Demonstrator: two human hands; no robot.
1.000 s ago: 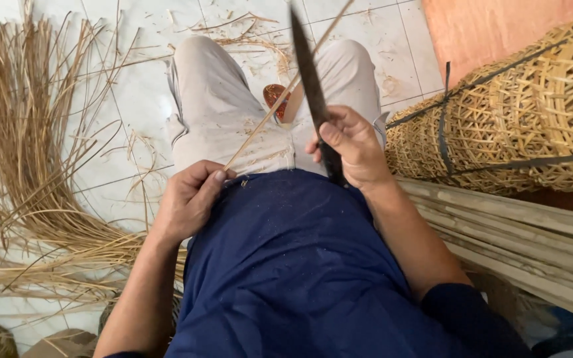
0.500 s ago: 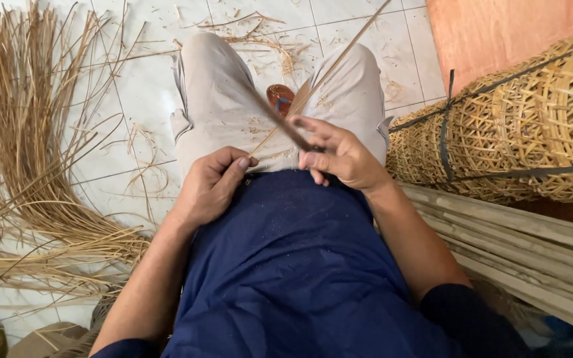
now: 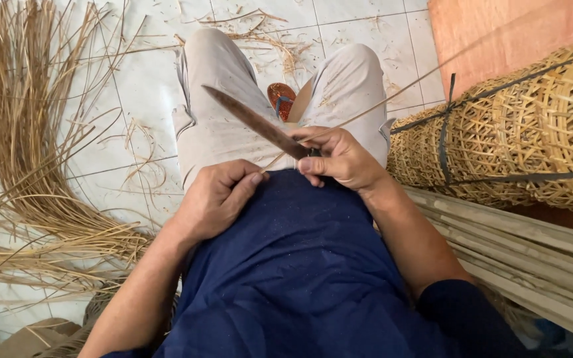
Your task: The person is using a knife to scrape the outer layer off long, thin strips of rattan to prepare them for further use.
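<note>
The right hand [image 3: 339, 159] grips a knife [image 3: 253, 122] whose blade points toward ten o'clock over the lap, the left hand [image 3: 217, 195] pinches the thin strip [image 3: 392, 93] running toward two o'clock, so a slip could nick those fingers.

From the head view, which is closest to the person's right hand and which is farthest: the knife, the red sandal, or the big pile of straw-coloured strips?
Measured from the right hand:
1. Knife: held in that hand, blade slanting up and left over the lap.
2. Red sandal: on the floor between the knees, just ahead of the hand.
3. Pile of strips: spread over the tiles at far left.
</note>
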